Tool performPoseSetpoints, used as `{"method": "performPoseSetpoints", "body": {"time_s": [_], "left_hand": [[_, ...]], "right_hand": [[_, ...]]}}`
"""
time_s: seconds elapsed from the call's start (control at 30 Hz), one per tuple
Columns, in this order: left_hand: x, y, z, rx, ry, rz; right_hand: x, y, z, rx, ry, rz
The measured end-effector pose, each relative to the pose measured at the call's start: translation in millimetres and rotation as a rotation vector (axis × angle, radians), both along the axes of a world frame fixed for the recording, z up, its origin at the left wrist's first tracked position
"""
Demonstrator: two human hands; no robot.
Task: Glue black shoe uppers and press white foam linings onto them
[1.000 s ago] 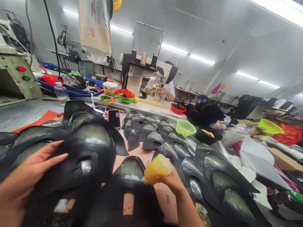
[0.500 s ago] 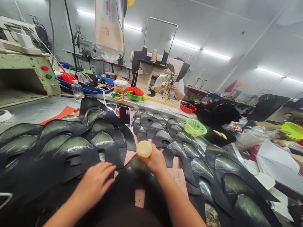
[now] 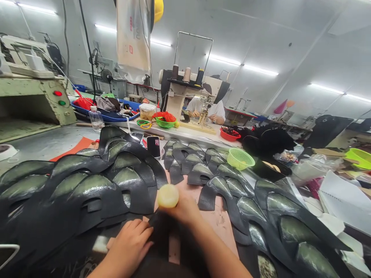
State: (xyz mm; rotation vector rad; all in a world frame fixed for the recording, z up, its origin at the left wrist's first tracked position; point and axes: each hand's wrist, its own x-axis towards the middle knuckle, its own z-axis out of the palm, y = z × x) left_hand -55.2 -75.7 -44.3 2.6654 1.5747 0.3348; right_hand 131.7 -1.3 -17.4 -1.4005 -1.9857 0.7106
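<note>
My right hand is closed round a pale yellow, round-ended object; its far end is hidden, so I cannot tell its kind. Under it lies a dark U-shaped shoe upper, blurred and partly covered by my arm. At this upper's left edge is my left hand, its fingers bent over the edge and its thumb lower down. More black shoe uppers with glossy greenish toe areas overlap on the left. Others lie in rows at the right. Pinkish board shows between them.
A green mesh basket stands behind the right rows, near a red bowl. A phone and a clear bottle are farther back. Beyond, a person in white sits behind a sewing machine. Papers are heaped at right.
My left hand has moved right and down to the upper's edge, its fingers more bent. My right hand, with the yellow object, has shifted left and slightly down.
</note>
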Motion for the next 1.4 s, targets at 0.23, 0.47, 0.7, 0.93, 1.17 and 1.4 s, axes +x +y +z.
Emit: {"method": "performPoseSetpoints", "body": {"time_s": [0.23,0.47,0.7,0.93,1.17,1.4], "left_hand": [[1,11,-4.6,-0.026,-0.061,0.059],[0,23,-10.3,-0.112,-0.106,0.090],[3,27,-11.1,-0.164,-0.280,0.130],[10,44,-15.1,-0.474,-0.596,0.324],[4,51,23.1,-0.566,-0.798,0.121],[-137,56,30.2,-0.338,-0.686,0.520]], "right_hand": [[39,0,3.5,-0.106,0.103,0.227],[58,1,5.0,-0.126,0.092,0.090],[72,0,10.7,-0.120,0.081,-0.046],[89,-13,8.4,-0.268,0.074,0.037],[71,-8,-12.0,0.056,0.342,-0.294],[66,-9,-13.9,-0.052,0.533,-0.274]]}}
